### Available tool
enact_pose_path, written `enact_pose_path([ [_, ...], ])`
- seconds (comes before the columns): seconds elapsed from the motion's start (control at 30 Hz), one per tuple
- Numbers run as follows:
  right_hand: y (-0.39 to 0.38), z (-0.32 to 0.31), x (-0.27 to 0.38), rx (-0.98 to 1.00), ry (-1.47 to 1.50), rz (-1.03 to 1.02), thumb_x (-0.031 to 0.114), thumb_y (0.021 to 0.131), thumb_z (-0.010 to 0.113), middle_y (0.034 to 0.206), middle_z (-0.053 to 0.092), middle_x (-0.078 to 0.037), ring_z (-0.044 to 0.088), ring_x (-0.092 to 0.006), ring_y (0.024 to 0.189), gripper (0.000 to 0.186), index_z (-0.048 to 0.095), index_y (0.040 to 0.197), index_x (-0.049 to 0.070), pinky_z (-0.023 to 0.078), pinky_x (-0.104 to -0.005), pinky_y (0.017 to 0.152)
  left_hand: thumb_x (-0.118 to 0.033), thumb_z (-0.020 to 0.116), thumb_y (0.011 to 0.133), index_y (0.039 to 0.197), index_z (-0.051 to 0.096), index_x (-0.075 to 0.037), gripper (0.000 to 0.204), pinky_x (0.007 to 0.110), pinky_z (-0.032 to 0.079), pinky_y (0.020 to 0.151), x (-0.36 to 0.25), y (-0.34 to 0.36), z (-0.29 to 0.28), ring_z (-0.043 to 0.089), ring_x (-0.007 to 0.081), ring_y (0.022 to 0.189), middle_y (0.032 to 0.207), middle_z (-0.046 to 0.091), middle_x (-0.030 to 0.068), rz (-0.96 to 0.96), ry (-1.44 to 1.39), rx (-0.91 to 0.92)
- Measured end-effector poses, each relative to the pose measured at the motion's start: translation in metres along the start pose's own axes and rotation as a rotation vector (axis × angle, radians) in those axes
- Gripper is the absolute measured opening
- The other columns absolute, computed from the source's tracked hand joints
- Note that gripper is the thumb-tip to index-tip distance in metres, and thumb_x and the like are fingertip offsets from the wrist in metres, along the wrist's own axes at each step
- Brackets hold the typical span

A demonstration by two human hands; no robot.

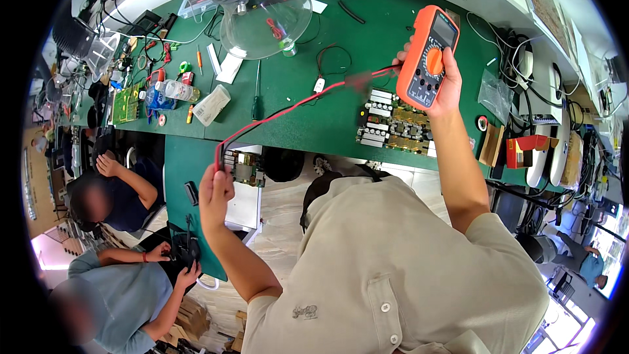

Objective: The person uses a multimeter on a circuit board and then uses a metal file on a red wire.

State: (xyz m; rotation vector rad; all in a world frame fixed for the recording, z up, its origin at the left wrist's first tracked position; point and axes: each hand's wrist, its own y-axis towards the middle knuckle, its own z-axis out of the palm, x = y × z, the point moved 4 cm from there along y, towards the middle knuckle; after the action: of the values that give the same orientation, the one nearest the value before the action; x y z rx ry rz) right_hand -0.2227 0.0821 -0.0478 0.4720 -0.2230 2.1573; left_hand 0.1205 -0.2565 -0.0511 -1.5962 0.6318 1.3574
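Observation:
My right hand [448, 92] is closed around an orange and black multimeter [426, 69], tilted, with its dial and display facing up and the thumb lying along its side. Red and black test leads [288, 110] run from near the multimeter leftward across the bench, partly blurred. Their other ends are pinched in my left hand [215, 195], over the bench's front edge; the tips are hidden by the fingers. Below the multimeter lies a populated circuit board [395, 126]. Another circuit board [246, 169] sits beside my left hand.
A clear fume hood [265, 21] hangs over the green bench [367, 33]. A screwdriver [256, 99], a white cup [211, 105] and bottles [178, 90] stand or lie leftward. Right are a red box [522, 151] and cables. Two people [131, 295] work at lower left.

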Motion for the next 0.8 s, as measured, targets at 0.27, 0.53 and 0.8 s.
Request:
enact_pose_path([
  [0.27,0.001,-0.014,0.007,0.016,-0.006,-0.028,0.043,0.096,0.048,0.113,0.062,-0.021,0.063,-0.0349,0.099,0.058,0.046,0.13,-0.004,0.052,-0.0511,0.09,-0.024,0.045,0.102,0.111,0.045,-0.004,0.022,0.024,0.027,0.048,-0.019,-0.03,-0.066,0.033,0.0075,0.051,0.073,0.041,0.0003,0.322,-0.546,-0.04],
  [0.53,0.036,-0.043,0.006,-0.132,-0.228,0.025,0.038,0.096,0.052,0.11,0.064,-0.023,0.066,-0.035,0.098,0.048,0.051,0.125,0.0,0.057,-0.048,0.082,-0.025,0.045,0.102,0.112,0.045,-0.003,0.024,0.024,0.028,0.048,-0.025,-0.047,-0.082,0.035,0.0079,0.051,0.074,0.043,0.0012,0.342,-0.506,-0.112],
  [0.8,0.077,-0.118,-0.003,-0.245,-0.289,0.112,0.035,0.097,0.052,0.108,0.066,-0.018,0.068,-0.0292,0.094,0.042,0.054,0.12,0.0,0.058,-0.0445,0.082,-0.024,0.049,0.101,0.108,0.053,-0.003,0.023,0.021,0.027,0.046,0.008,-0.082,-0.095,0.035,0.0045,0.05,0.069,0.042,-0.0029,0.085,-0.298,-0.458],
])
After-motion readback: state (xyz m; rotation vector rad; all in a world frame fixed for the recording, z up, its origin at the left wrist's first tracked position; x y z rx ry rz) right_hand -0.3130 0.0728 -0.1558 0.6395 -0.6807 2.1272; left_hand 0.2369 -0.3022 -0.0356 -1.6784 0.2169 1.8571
